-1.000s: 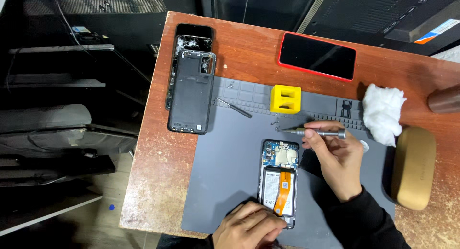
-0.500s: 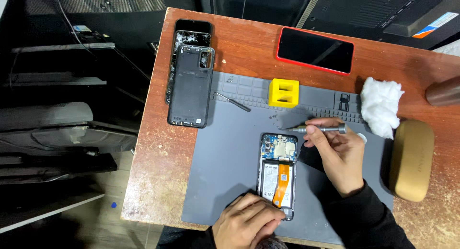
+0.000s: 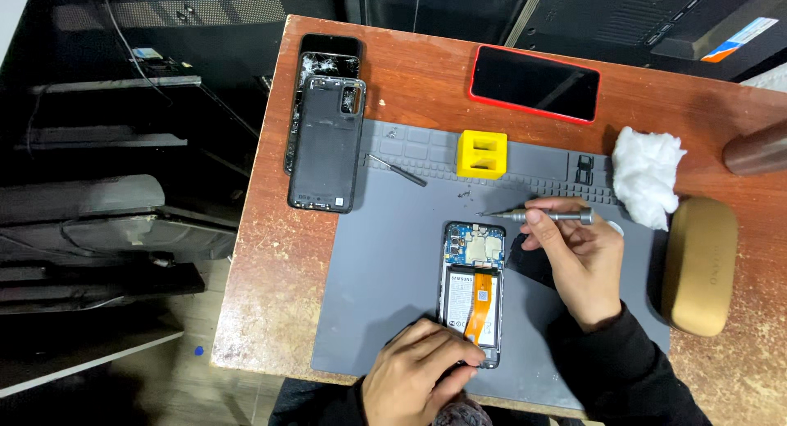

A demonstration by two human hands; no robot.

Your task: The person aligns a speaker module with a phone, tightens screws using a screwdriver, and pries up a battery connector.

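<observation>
Head view, now, held against the two earlier frames.

Item: opened phone [image 3: 473, 293], back cover off, blue board at its top end, battery and an orange flex strip exposed. It lies lengthwise near the front edge of the grey mat [image 3: 385, 262], where it lay in both earlier frames.

Item: left hand [image 3: 416, 375]. Clenched over the phone's lower end, fingers curled on the bottom corner and pinning it to the mat. Its grip looks unchanged across the three frames.

Item: right hand [image 3: 574, 258]. Grasps a slim metal screwdriver [image 3: 545, 216] between thumb and fingers, the shaft lying almost level. The tip points left and sits just above the phone's top edge, apart from it. A second ago the tip was nearer the board's upper right corner. It has since lifted and drawn slightly away. In my judgement one screw is finished with, or the tool is being reset; whether a screw rides on the tip is too small to tell.

Item: yellow block [image 3: 481, 154], at the mat's upper part, unmoved.

Item: loose probe-like tool [image 3: 397, 170], left of the block, unmoved.

Item: black back cover [image 3: 325, 144], lying over a cracked phone [image 3: 328, 57] at the worktop's [image 3: 270, 262] left side.

Item: red-cased phone [image 3: 534, 83], face up, at the far edge.

Item: white wad [image 3: 647, 174] and tan case [image 3: 699, 264], to the right.
</observation>
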